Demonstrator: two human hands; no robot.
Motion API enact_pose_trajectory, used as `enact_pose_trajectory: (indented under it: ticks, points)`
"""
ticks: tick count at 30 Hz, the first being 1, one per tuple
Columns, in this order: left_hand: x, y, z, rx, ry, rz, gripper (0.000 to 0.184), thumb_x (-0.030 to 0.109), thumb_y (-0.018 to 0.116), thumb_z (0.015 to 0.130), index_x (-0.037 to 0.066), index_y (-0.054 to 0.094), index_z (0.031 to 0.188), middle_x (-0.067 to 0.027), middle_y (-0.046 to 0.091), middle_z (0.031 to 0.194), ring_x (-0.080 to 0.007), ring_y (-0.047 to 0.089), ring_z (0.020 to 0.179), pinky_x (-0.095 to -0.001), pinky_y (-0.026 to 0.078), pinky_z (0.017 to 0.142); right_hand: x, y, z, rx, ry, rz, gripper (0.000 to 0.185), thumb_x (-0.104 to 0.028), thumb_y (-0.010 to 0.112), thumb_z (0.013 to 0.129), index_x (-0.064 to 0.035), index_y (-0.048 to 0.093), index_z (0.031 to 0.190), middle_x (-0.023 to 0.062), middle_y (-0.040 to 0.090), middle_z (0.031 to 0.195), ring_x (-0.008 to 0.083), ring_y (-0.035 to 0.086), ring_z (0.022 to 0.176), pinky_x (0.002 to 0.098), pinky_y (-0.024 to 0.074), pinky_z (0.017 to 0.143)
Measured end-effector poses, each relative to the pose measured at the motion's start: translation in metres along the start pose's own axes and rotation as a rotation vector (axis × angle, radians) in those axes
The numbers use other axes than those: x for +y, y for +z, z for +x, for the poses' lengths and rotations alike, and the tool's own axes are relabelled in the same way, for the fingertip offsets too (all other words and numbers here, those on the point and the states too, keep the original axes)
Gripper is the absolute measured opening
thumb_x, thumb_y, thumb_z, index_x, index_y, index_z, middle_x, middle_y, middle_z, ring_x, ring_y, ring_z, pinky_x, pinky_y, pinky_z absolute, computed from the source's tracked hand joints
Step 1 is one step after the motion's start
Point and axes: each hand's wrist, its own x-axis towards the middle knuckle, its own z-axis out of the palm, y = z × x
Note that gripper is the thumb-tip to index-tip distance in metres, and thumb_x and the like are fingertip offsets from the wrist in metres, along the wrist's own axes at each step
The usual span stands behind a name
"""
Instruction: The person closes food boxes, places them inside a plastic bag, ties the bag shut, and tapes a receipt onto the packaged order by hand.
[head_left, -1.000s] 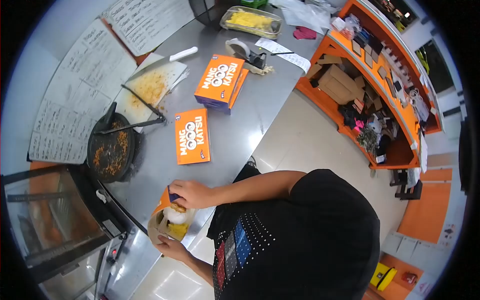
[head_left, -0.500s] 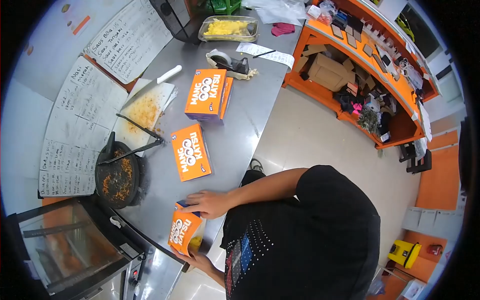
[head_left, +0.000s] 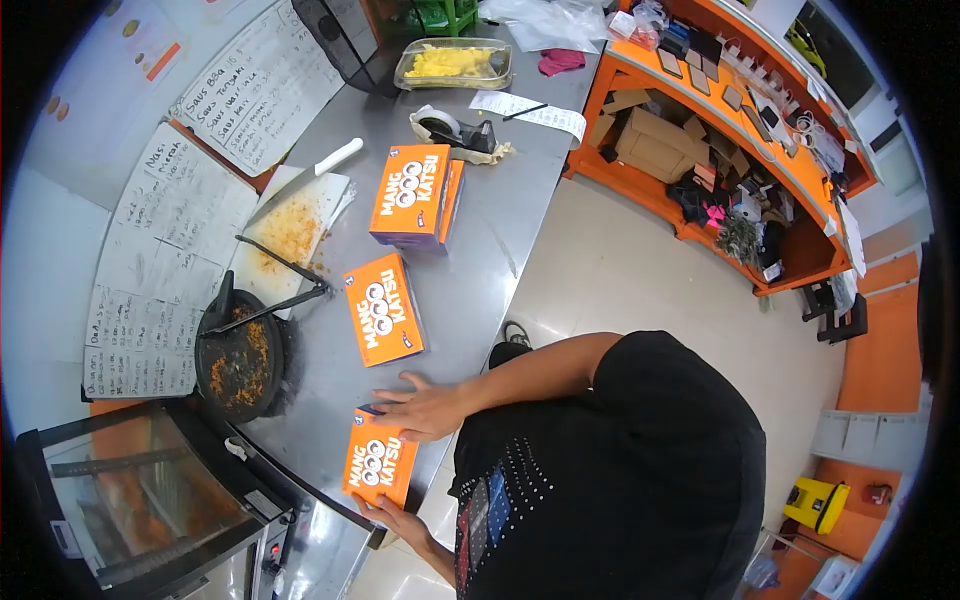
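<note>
An orange takeaway box (head_left: 380, 462) printed "MANG KATSU" lies with its lid down near the counter's edge. My right hand (head_left: 425, 408) rests across the far end of the lid, fingers spread. At the opposite end, my left hand (head_left: 400, 520) holds the box by its side, its fingers partly hidden. A second orange box (head_left: 384, 310) sits just beyond my right hand, closed. Farther along are stacked orange boxes (head_left: 410, 190).
Left of the boxes are a dark stone mortar (head_left: 240, 365) with reddish residue, black tongs (head_left: 280, 302) and a knife (head_left: 312, 172) on a stained cutting board (head_left: 285, 230). A tape dispenser (head_left: 455, 132) and a clear tray of yellow food (head_left: 452, 80) stand farther off. A glass display case (head_left: 140, 490) borders the counter.
The box lid, raised with yellow contents showing at its side, now lies flat. My right hand's fingers have spread; my left hand has shifted slightly along the box's end.
</note>
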Motion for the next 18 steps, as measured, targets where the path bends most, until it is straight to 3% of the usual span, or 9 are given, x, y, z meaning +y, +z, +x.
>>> enact_pose_trajectory:
  ticks: [3,9,10,13,16,17,18]
  points:
    - [-0.001,-0.001,-0.001,-0.003,0.062,0.087,0.067,0.043,0.034,0.107,0.000,0.018,0.155,-0.0254,0.021,0.158,-0.0339,0.024,0.146,-0.0432,0.019,0.119,-0.005,-0.010,0.001,-0.024,-0.010,-0.038,0.066,-0.036,0.051,0.098,-0.0080,0.029,0.153,0.0215,0.030,0.156,0.0338,0.017,0.150,0.0724,0.0215,0.106]
    - [0.004,-0.028,0.022,-0.187,0.484,0.734,0.062,0.041,0.031,0.106,0.003,0.026,0.155,-0.0292,0.014,0.160,-0.0418,0.016,0.149,-0.0516,0.013,0.119,-0.008,-0.009,0.029,0.122,-0.386,-0.065,0.066,-0.045,0.053,0.095,-0.0097,0.039,0.149,0.0217,0.030,0.156,0.0383,0.022,0.148,0.0694,0.0201,0.110]
    - [0.017,-0.028,0.025,-0.232,0.446,0.828,0.066,0.048,0.032,0.104,0.007,0.026,0.156,-0.0289,0.014,0.160,-0.0431,0.014,0.149,-0.0565,0.011,0.118,-0.008,-0.007,0.033,0.107,-0.409,-0.056,0.067,-0.047,0.053,0.094,-0.0099,0.040,0.148,0.0216,0.030,0.156,0.0387,0.023,0.147,0.0687,0.0197,0.110]
    - [0.025,-0.020,0.034,-0.327,0.554,0.943,0.075,0.054,0.035,0.101,0.006,0.021,0.157,-0.0315,0.013,0.159,-0.0495,0.012,0.147,-0.0564,0.011,0.119,-0.008,-0.008,0.037,0.034,-0.444,-0.061,0.070,-0.053,0.057,0.091,-0.0114,0.044,0.146,0.0211,0.029,0.157,0.0395,0.024,0.146,0.0671,0.0174,0.112]
    - [0.018,-0.022,0.037,-0.339,0.634,0.865,0.092,0.065,0.049,0.092,0.006,0.020,0.157,-0.0351,0.014,0.157,-0.0521,0.017,0.144,-0.0579,0.016,0.117,-0.004,-0.022,0.037,-0.107,-0.431,-0.089,0.077,-0.058,0.063,0.086,-0.0134,0.044,0.146,0.0208,0.028,0.157,0.0407,0.020,0.147,0.0664,0.0151,0.113]
    - [0.018,-0.021,0.039,-0.361,0.624,0.785,0.091,0.057,0.059,0.090,0.005,0.025,0.156,-0.0373,0.015,0.156,-0.0542,0.015,0.144,-0.0595,0.015,0.117,-0.003,-0.023,0.039,-0.161,-0.430,-0.094,0.080,-0.060,0.063,0.085,-0.0136,0.043,0.147,0.0209,0.027,0.158,0.0420,0.018,0.147,0.0657,0.0159,0.113]
    - [0.024,-0.021,0.037,-0.370,0.588,0.805,0.094,0.059,0.061,0.087,0.005,0.026,0.155,-0.0381,0.017,0.154,-0.0556,0.016,0.143,-0.0597,0.017,0.117,0.000,-0.022,0.039,-0.144,-0.455,-0.103,0.081,-0.059,0.064,0.085,-0.0134,0.042,0.148,0.0204,0.026,0.158,0.0429,0.018,0.147,0.0652,0.0189,0.112]
